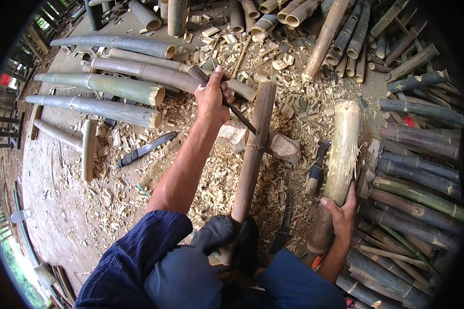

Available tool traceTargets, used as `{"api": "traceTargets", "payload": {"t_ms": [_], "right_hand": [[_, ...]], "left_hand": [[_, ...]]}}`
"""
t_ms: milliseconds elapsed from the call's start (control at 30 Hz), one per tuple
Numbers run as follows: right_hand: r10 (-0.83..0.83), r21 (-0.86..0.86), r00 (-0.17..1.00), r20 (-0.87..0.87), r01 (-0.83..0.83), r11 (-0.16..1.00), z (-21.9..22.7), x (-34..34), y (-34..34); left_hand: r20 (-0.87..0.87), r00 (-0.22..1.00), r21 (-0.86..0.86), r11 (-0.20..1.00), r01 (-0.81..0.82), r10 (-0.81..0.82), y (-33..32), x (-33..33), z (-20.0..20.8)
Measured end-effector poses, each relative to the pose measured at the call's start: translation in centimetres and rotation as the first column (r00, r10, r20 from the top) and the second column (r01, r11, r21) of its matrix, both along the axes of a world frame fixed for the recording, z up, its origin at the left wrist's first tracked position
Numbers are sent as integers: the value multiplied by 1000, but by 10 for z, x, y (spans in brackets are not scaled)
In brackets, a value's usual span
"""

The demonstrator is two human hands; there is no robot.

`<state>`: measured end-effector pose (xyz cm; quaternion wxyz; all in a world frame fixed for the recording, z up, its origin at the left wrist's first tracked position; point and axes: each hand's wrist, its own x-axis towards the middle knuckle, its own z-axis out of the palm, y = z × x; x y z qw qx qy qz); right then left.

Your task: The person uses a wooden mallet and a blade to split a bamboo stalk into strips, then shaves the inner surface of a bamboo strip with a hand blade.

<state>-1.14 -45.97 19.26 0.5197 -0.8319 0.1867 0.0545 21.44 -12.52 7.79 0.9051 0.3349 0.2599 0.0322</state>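
Note:
My left hand is closed round a chisel with a dark handle. Its blade slants down to the right, with the tip at a brown bamboo pole. That pole lies lengthwise in front of me, across a rough wood block, its near end between my dark shoes. At the right, my right hand grips a thick, pale wooden club from the side. The club is frayed along its right edge and held apart from the pole.
Wood chips cover the ground. A knife lies to the left, a dark-bladed tool near my feet, and a brush-like tool beside the club. Cut bamboo poles lie at the far left; stacked bamboo lines the right.

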Motion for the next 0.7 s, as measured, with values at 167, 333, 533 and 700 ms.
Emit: {"api": "traceTargets", "payload": {"t_ms": [167,333,533,700], "right_hand": [[3,-31,1000,-6,-3,1000,1,1,2],[16,-17,1000,-8,-17,1000,3,2,3],[16,-23,1000,16,-16,1000,3,2,7],[158,-291,978,140,-112,950,37,24,-18]], "left_hand": [[8,1000,4,1000,-9,9,-3,1,0],[21,1000,-2,1000,-9,9,-4,2,2],[54,998,33,999,-22,21,-4,2,6],[25,996,539,841,59,-85,-41,-10,41]]}}
